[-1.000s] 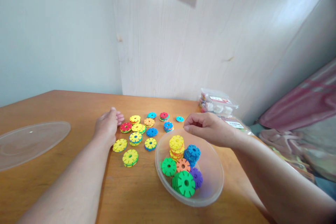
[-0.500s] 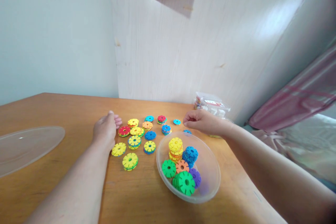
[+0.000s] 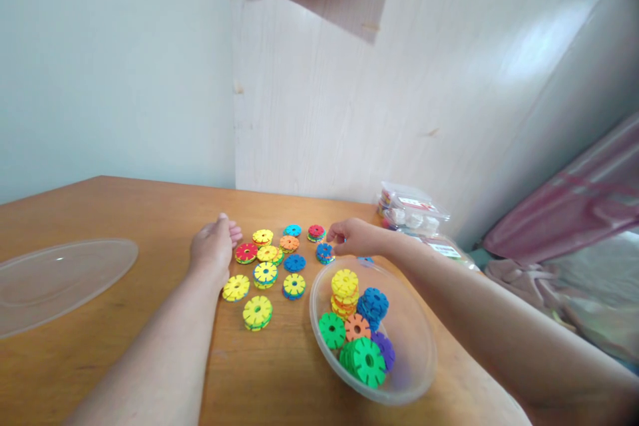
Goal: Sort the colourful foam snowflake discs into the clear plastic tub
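Observation:
Several stacks of notched plastic flower discs lie on the wooden table, among them a yellow stack (image 3: 257, 311), a red stack (image 3: 246, 253) and an orange-topped stack (image 3: 289, 243). My left hand (image 3: 212, 245) rests on its side left of them, fingers loosely bent and apart, nothing seen in it. Over the table, my right hand (image 3: 352, 237) is beside a blue-topped stack (image 3: 325, 253), thumb and forefinger apart around its right edge; contact is unclear. A red-topped stack (image 3: 316, 232) sits just behind. The right hand mostly covers a light blue disc.
A clear plastic bowl (image 3: 424, 373) at front right holds yellow, blue, green, orange and purple discs. A translucent lid (image 3: 64, 279) lies at the left. Clear food boxes (image 3: 414, 208) stand at back right, against the wall. A pink curtain (image 3: 574, 193) hangs at the right.
My right hand has moved left, over the light blue disc and up to the blue-topped stack. My left hand has stayed beside the discs. The whole view has shifted slightly.

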